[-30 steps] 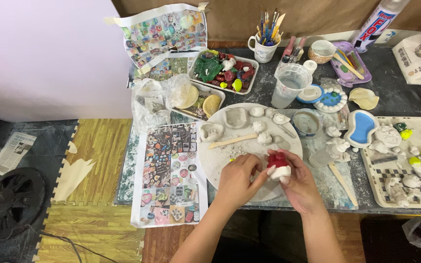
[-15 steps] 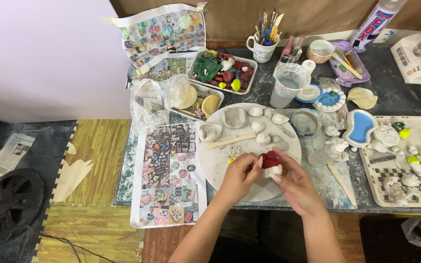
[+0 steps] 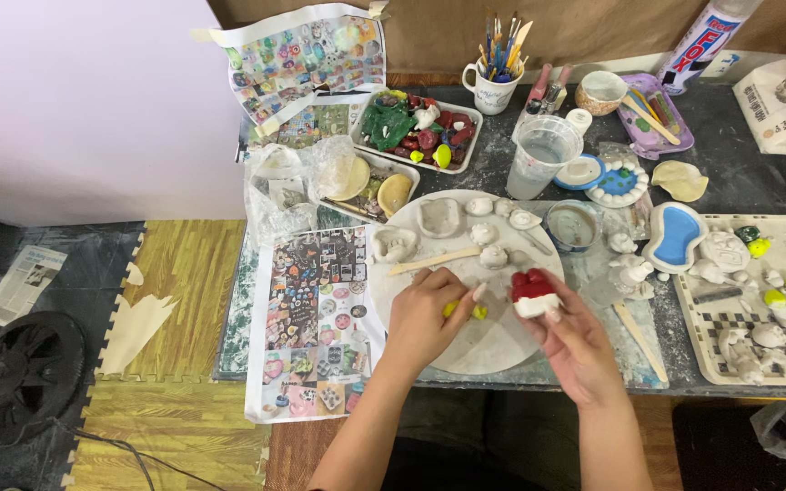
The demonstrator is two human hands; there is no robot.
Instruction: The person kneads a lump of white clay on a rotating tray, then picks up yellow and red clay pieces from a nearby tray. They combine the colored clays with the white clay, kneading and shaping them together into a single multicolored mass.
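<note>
My right hand point(image 3: 573, 338) holds a small clay piece with a red top and white base point(image 3: 534, 292) just above the round white work board point(image 3: 493, 341). My left hand point(image 3: 425, 314) rests on the board with its fingers curled over a small yellow clay lump point(image 3: 478, 312). Several unpainted grey clay shapes point(image 3: 440, 216) and a flat wooden stick point(image 3: 434, 262) lie on the far half of the board.
A printed sheet of pictures point(image 3: 316, 318) lies left of the board. A plastic cup point(image 3: 543, 155), a mug of brushes point(image 3: 493, 86), trays of painted clay pieces point(image 3: 416, 127), a blue-filled mould point(image 3: 675, 236) and a checkered tray of figures point(image 3: 761, 300) crowd the dark table.
My two hands were together on the red-and-white piece; now they have parted. The left hand has gone down onto the yellow lump, the right keeps the piece.
</note>
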